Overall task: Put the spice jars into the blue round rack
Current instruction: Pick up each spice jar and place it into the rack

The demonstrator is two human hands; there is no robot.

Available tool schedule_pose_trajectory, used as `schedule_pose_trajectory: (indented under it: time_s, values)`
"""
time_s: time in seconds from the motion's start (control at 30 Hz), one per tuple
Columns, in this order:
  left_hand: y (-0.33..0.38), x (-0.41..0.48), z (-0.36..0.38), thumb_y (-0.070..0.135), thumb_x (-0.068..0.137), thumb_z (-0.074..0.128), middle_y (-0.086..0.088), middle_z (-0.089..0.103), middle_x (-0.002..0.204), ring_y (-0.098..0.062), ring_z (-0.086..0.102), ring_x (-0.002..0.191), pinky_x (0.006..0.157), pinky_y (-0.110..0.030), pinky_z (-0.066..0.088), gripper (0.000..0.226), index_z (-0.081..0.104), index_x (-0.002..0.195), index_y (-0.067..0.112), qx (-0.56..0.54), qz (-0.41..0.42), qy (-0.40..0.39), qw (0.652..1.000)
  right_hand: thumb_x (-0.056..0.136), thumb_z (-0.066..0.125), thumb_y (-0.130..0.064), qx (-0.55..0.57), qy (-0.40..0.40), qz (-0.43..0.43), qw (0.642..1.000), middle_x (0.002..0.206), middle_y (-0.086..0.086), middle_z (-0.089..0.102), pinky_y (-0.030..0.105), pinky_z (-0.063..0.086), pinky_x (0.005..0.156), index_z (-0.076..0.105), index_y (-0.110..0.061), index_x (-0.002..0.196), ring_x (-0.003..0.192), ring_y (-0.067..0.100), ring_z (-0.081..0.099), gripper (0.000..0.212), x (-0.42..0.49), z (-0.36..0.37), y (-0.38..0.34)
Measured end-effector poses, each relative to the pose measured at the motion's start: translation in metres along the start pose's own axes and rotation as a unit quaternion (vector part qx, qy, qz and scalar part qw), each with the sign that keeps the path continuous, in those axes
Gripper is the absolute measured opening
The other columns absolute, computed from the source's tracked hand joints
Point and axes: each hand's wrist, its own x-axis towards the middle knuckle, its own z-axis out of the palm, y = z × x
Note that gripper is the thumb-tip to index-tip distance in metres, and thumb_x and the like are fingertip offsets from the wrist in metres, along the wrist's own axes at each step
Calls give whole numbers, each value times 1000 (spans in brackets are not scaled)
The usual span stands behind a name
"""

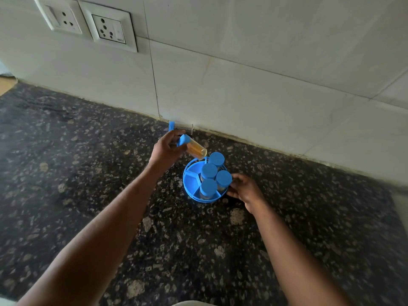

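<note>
Spice jar (194, 148), clear, blue-capped, amber-filled, tilted in left hand's (164, 150) grip; right hand (245, 189) clasping blue rack (191, 181).

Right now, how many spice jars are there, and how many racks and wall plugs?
Spice jars standing in the blue round rack: 4
Spice jar in the left hand: 1
Blue round racks: 1
Wall sockets: 2
Total: 8

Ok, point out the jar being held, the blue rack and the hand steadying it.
held jar (196, 149), head view, on its clear body.
blue rack (190, 181), head view, on an empty compartment floor.
right hand (245, 189), head view, on its back.
</note>
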Motion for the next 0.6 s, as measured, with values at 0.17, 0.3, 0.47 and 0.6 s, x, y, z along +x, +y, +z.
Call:
schedule_pose_trajectory:
  time_s: [0.17,0.3,0.47,0.6]
  values:
    - [10,-15,5,25,77,77,11,71,116,-7,70,97,91,-34,58,47,67,121,36,74,53,-62,994,100,52,-9,-3,2,1,1000,115,9,68,25,55,64,64,-8,116,89,12,66,21,-2,3,-3]
    - [8,-19,15,17,79,78,9,64,130,-6,65,104,93,-32,56,49,67,125,30,141,110,-121,976,99,53,-8,-12,6,2,1000,120,12,68,22,55,61,64,-4,121,90,13,67,25,-2,3,-4]
    - [-4,-15,20,21,77,77,5,63,133,-15,60,119,98,-42,54,53,64,128,28,167,135,-166,962,99,52,-7,-12,9,2,1000,120,14,69,24,56,63,65,-2,118,90,16,68,23,1,5,-7]
    - [3,2,7,44,71,58,0,48,148,-18,46,134,108,-40,39,73,48,142,30,133,87,-168,973,99,53,-7,-11,7,10,1000,117,14,70,26,57,65,65,-3,116,91,17,69,21,5,5,-8]
